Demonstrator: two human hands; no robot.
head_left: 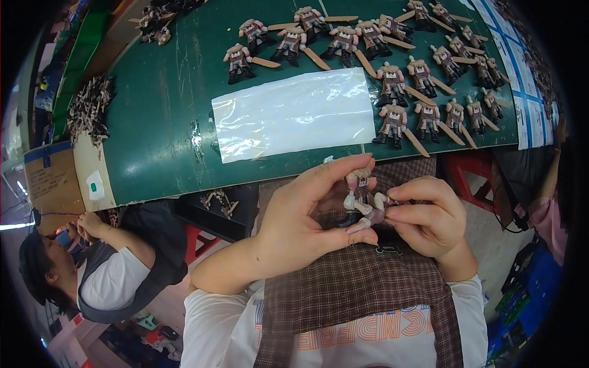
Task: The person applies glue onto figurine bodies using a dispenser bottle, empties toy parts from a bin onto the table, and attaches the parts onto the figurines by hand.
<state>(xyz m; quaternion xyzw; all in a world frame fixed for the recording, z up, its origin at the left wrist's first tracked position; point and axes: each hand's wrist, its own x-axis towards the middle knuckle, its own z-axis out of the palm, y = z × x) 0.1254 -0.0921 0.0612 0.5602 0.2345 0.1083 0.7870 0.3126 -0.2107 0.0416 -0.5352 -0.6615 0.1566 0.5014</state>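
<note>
My left hand is closed around a small toy figure held in front of my chest, just off the table's near edge. The figure has pale limbs, a brown outfit and dark feet. With thumb and fingertips, my right hand pinches the figure's right side, by a pale, bent limb-like part. My fingers hide some of the figure. Beyond my hands, a white plastic-covered sheet lies flat on the green table.
Several similar figures with flat tan blades lie in rows at the far right. A pile of small parts lies at the left end. A co-worker sits at the left beside a cardboard box. A red stool stands right.
</note>
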